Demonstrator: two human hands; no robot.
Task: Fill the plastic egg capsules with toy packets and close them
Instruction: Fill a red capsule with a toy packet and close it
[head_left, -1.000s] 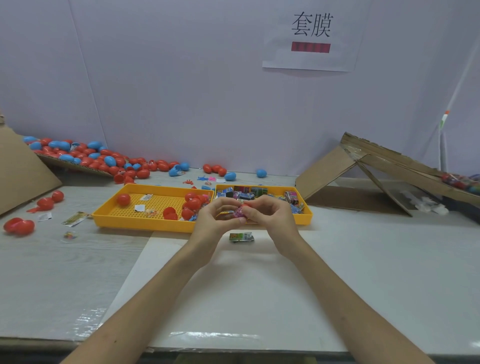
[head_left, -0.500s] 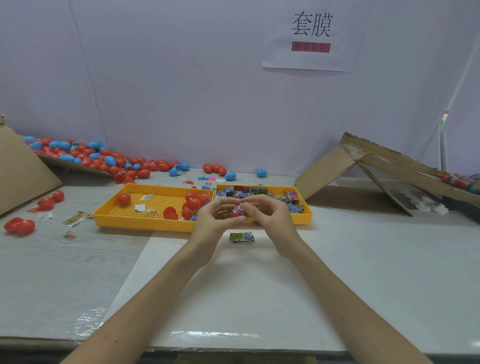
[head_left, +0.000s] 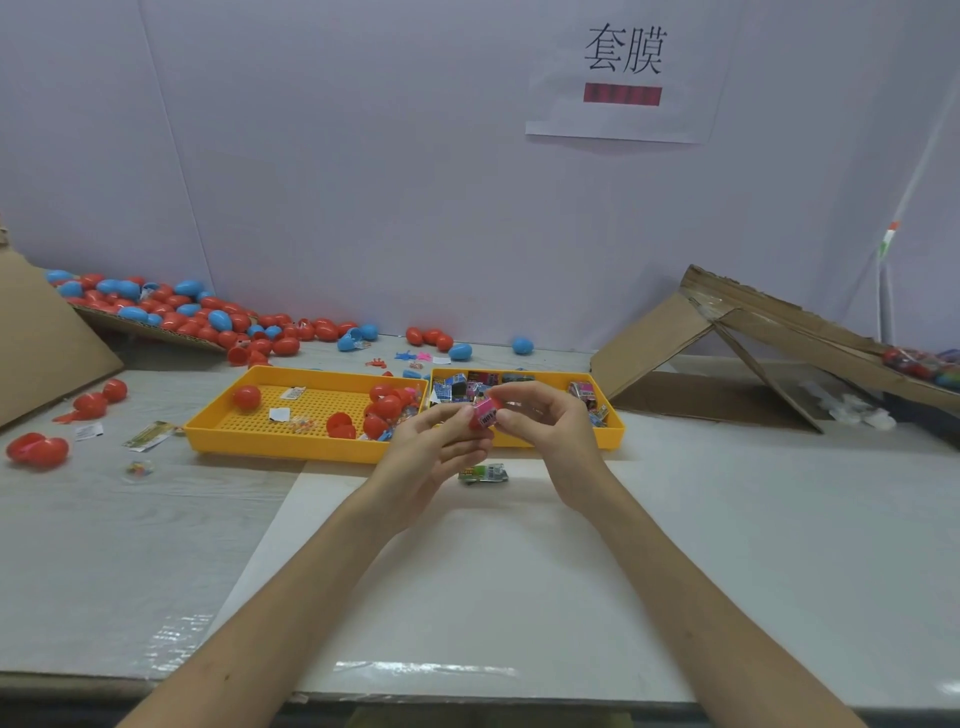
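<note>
On my white table (head_left: 753, 545), in front of the right one of two yellow trays (head_left: 613, 423), my left hand (head_left: 431, 454) and right hand (head_left: 553, 434) pinch a red egg capsule (head_left: 475, 422) between curled fingertips, a pink toy packet (head_left: 487, 413) poking out.

Wall sign (head_left: 623, 78) reads "套膜"; red bar (head_left: 622, 95) beneath (illegible); pink packet (head_left: 486, 415) lettering blurred.

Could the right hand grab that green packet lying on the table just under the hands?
Probably yes: the green packet lies in the open just below the right hand, nothing between. But that hand is pinching the pink packet, so it must let go first.
</note>
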